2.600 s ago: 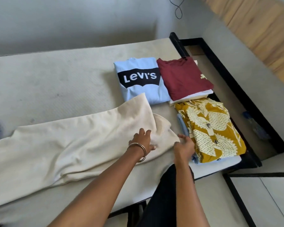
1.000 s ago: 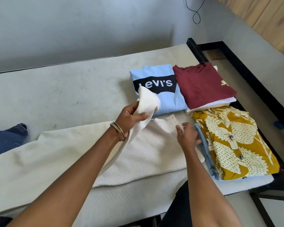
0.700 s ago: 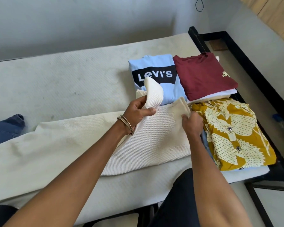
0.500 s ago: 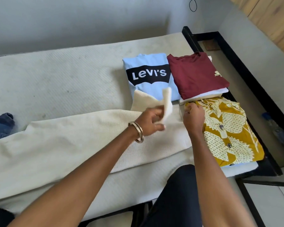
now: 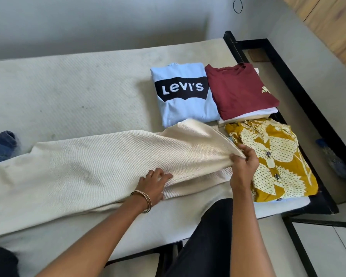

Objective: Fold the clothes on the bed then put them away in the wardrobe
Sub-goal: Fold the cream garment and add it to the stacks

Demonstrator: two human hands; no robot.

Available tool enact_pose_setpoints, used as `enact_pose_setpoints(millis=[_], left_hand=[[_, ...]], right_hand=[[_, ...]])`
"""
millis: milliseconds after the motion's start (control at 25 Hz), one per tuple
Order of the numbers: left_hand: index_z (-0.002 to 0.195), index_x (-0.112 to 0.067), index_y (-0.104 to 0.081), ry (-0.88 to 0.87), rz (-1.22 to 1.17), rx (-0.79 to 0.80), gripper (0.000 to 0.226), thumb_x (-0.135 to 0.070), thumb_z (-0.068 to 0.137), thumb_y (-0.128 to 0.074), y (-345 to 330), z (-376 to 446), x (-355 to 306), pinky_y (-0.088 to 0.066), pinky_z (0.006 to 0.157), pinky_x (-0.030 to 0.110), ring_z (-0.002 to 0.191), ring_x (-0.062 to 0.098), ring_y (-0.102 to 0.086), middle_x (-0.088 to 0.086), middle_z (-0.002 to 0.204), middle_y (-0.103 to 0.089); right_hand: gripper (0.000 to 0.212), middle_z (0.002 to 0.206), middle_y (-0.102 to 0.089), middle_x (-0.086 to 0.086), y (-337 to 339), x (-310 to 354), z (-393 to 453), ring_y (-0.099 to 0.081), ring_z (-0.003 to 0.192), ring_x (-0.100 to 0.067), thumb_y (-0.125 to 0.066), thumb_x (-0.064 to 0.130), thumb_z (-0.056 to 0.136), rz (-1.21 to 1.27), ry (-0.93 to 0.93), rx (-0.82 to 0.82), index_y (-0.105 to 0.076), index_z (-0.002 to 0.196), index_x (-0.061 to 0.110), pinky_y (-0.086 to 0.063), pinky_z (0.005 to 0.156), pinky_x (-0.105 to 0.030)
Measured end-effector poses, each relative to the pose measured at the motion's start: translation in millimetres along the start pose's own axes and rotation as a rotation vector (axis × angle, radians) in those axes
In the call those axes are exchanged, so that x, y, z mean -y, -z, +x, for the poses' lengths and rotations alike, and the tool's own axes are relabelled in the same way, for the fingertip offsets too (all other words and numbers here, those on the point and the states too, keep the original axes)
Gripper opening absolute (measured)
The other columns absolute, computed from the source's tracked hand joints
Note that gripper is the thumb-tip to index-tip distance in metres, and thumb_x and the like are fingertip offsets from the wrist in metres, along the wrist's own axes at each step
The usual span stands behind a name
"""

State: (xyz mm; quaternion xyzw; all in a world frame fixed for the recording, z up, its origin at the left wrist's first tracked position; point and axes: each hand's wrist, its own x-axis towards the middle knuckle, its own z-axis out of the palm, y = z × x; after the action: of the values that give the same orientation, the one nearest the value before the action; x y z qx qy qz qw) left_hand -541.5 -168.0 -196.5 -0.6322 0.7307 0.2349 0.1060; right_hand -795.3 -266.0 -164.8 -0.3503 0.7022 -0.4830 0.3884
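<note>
Head view only. Cream ribbed garment (image 5: 100,168) lies stretched along the bed (image 5: 68,92), long axis running left to right across my front, one end off the left edge of frame, the other bunched at the right. My right hand (image 5: 243,168) pinches that right end, fingers curled round a raised fold of the cloth. My left hand (image 5: 153,183) rests flat on the garment just left of it, fingers straight and relaxed, pressing the fabric down near the bed's front edge; bangles on that wrist.

Folded pile sits beyond and right of the hands: light blue Levi's tee (image 5: 185,92), maroon tee (image 5: 240,90) beside it on a white layer, mustard floral shirt (image 5: 276,162) nearest, touching my right hand's far side.

Judgement: right hand is nearer the free end, so the fold would carry leftward along the long axis, left hand anchoring.

Blue denim (image 5: 1,145) at far left. Wardrobe not seen.
</note>
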Motion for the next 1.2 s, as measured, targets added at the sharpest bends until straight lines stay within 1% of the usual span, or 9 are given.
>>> enact_pose_setpoints(millis=[160,320,440,600,720,800,920,1000,1200], left_hand=[[0.144,-0.031,-0.027,0.043,0.065,0.027,0.071,-0.043,0.085,-0.065,1.4,4.6,6.1,-0.041,0.094,0.042,0.12,0.024,-0.041,0.004,0.131,-0.035],[0.142,-0.025,-0.034,-0.035,0.072,0.038,0.053,-0.029,0.094,-0.055,-8.3,4.0,3.1,-0.044,0.085,0.038,0.111,0.026,-0.051,0.004,0.127,-0.046],[0.109,-0.019,-0.062,-0.212,0.081,-0.212,0.036,-0.015,0.075,-0.072,-12.4,1.0,6.2,-0.045,0.052,0.028,0.066,0.023,-0.06,0.002,0.09,-0.058],[0.094,-0.02,-0.057,-0.325,-0.157,-0.43,0.02,-0.018,0.08,-0.042,-7.4,-4.4,9.8,-0.031,0.046,0.021,0.052,0.018,-0.049,0.0,0.074,-0.053],[0.12,-0.025,-0.047,-0.234,-0.119,-0.171,0.028,-0.022,0.093,-0.041,-2.8,-6.5,4.6,-0.044,0.065,0.031,0.084,0.023,-0.057,0.001,0.102,-0.055],[0.138,-0.028,-0.032,-0.108,0.026,0.001,0.048,-0.036,0.093,-0.049,-6.6,-11.2,3.0,-0.042,0.083,0.038,0.108,0.023,-0.049,0.0,0.123,-0.045],[0.144,-0.031,-0.02,0.026,0.162,0.025,0.075,-0.056,0.083,-0.058,-10.2,-16.3,1.9,-0.042,0.086,0.043,0.117,0.026,-0.043,0.003,0.129,-0.036],[0.142,-0.028,-0.026,0.044,0.171,0.007,0.062,-0.043,0.09,-0.056,-15.4,-16.4,-1.8,-0.043,0.087,0.043,0.116,0.027,-0.046,0.004,0.129,-0.041],[0.131,-0.023,-0.042,-0.093,-0.015,-0.03,0.042,-0.026,0.091,-0.051,3.2,-9.3,7.0,-0.043,0.082,0.034,0.099,0.026,-0.058,0.003,0.114,-0.058]], right_hand=[[0.053,0.132,-0.051,-0.026,-2.9,-18.2,-5.8,-0.05,0.119,-0.043,-0.059,0.0,0.08,-0.783,-0.094,0.064,-0.046,0.131,-0.005,-0.044,0.097,-0.049],[0.056,0.138,-0.045,-0.027,-16.2,-8.3,-4.1,-0.04,0.129,-0.043,-0.062,0.028,0.092,-1.105,0.05,0.093,-0.041,0.134,-0.003,-0.036,0.105,-0.05],[0.074,0.146,-0.039,-0.023,-24.3,-12.7,-1.7,-0.033,0.137,-0.038,-0.059,0.048,0.092,-1.257,0.039,0.278,-0.034,0.142,-0.002,-0.031,0.111,-0.048],[0.075,0.136,-0.053,-0.016,-23.0,-8.7,10.1,-0.048,0.128,-0.037,-0.07,0.052,0.083,-1.098,-0.173,0.3,-0.045,0.134,0.003,-0.031,0.108,-0.051],[0.044,0.107,-0.068,-0.014,-7.1,6.4,27.0,-0.063,0.1,-0.035,-0.081,0.031,0.076,-0.547,-0.184,0.219,-0.065,0.106,0.003,-0.052,0.083,-0.045],[0.024,0.082,-0.063,-0.005,6.9,14.1,30.3,-0.059,0.076,-0.025,-0.081,0.026,0.073,-0.389,-0.145,0.188,-0.066,0.083,0.009,-0.045,0.062,-0.035],[0.039,0.079,-0.054,-0.005,14.0,7.9,33.1,-0.051,0.076,-0.025,-0.083,0.038,0.072,-0.581,-0.177,0.235,-0.06,0.082,0.008,-0.038,0.058,-0.031],[0.04,0.076,-0.05,-0.005,11.9,10.7,35.9,-0.047,0.073,-0.024,-0.081,0.038,0.077,-0.752,-0.123,0.254,-0.052,0.077,0.01,-0.031,0.053,-0.032],[0.036,0.118,-0.061,-0.019,4.8,21.3,29.0,-0.058,0.108,-0.038,-0.066,0.019,0.091,-1.048,-0.07,0.23,-0.057,0.121,0.001,-0.046,0.082,-0.041]])
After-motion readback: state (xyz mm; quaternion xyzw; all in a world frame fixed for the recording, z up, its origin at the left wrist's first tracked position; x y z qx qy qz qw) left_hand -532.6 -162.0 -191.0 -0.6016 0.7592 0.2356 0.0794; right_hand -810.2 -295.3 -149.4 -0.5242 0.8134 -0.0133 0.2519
